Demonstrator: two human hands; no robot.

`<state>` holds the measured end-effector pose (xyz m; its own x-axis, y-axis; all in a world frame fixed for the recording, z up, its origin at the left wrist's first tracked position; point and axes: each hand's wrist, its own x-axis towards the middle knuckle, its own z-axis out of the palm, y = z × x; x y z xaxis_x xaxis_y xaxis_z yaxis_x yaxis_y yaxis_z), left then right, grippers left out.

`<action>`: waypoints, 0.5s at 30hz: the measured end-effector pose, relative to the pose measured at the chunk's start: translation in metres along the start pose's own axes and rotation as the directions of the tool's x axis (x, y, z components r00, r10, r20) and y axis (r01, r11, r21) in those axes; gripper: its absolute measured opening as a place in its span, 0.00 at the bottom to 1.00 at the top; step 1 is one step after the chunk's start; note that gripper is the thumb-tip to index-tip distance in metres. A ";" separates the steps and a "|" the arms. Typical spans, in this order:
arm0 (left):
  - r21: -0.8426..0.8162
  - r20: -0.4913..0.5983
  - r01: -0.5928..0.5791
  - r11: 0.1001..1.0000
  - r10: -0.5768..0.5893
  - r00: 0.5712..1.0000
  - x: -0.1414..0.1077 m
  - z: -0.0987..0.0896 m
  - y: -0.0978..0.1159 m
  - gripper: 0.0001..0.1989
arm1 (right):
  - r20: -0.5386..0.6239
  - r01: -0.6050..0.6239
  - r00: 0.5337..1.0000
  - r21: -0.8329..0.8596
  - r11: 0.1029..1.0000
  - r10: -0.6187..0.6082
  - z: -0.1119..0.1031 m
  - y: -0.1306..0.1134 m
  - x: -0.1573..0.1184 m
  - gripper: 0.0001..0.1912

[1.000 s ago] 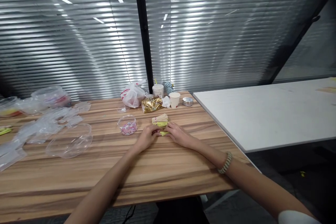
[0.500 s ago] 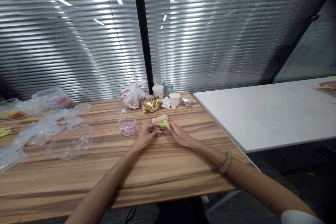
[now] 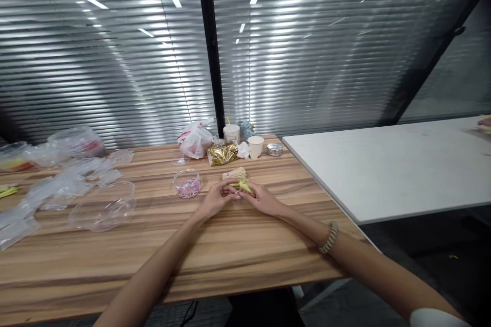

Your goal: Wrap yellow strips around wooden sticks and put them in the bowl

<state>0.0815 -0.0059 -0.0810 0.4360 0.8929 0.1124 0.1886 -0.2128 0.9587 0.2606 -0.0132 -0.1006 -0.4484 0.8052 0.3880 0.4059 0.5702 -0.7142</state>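
Note:
My left hand (image 3: 218,198) and my right hand (image 3: 263,200) meet at the fingertips in the middle of the wooden table (image 3: 115,271). Just beyond them lies a small bundle of pale sticks (image 3: 235,174). My right fingertips touch a yellow-green strip (image 3: 245,187) at the bundle's near end. The left fingertips press close against it, but whatever they hold is hidden. A clear bowl of pink beads (image 3: 187,184) stands to the left of my left hand, not touching it.
A large clear plastic bowl (image 3: 103,207) and several zip bags (image 3: 61,184) lie at left. Behind stand a white plastic bag (image 3: 195,140), gold foil packet (image 3: 221,153), paper cup (image 3: 255,146) and round tin (image 3: 274,149). A white table (image 3: 387,168) adjoins at right, with a co-worker's hand (image 3: 484,122) at its far edge.
My hands have drawn closer, with the fingertips now meeting. The yellow-green strip has shifted up and to the right beside the bundle. The co-worker's hand sits further off the right edge.

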 end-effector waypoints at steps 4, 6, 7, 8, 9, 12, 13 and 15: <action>-0.024 0.016 -0.012 1.000 0.012 1.000 0.000 0.000 -0.003 0.24 | 0.000 0.010 1.000 -0.024 1.000 -0.010 0.001 0.001 0.000 0.14; -0.016 0.026 -0.020 1.000 0.020 0.999 0.000 0.001 -0.003 0.25 | -0.010 -0.001 1.000 -0.050 0.999 0.001 0.002 0.002 0.000 0.13; -0.010 0.029 -0.023 1.000 0.023 0.999 0.000 0.002 -0.002 0.25 | -0.022 -0.013 1.000 -0.069 0.998 0.011 0.002 0.002 0.000 0.13; -0.009 0.034 -0.023 1.000 0.023 0.999 0.000 0.002 -0.001 0.24 | -0.036 -0.028 0.999 -0.092 0.995 0.025 0.003 0.002 0.000 0.12; -0.017 0.043 -0.018 1.000 0.018 0.999 0.000 0.003 0.000 0.23 | -0.049 -0.046 0.998 -0.120 0.992 0.040 0.004 0.003 0.000 0.11; -0.080 0.075 0.035 0.996 -0.028 0.997 0.002 0.004 0.001 0.21 | -0.069 -0.102 0.994 -0.230 0.968 0.088 0.006 0.001 -0.001 0.10; -0.099 0.081 0.057 0.993 -0.049 0.996 0.003 0.004 0.000 0.20 | -0.074 -0.117 0.992 -0.271 0.956 0.101 0.007 0.001 -0.002 0.09; -0.122 0.082 0.101 0.987 -0.091 0.992 0.006 0.003 -0.002 0.19 | -0.090 -0.144 0.989 -0.338 0.930 0.120 0.008 -0.001 -0.003 0.09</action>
<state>0.0869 -0.0012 -0.0836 0.4878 0.8730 0.0030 0.1228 -0.0721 0.9898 0.2552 -0.0168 -0.1058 -0.3228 0.8793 0.3502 0.7114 0.4695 -0.5229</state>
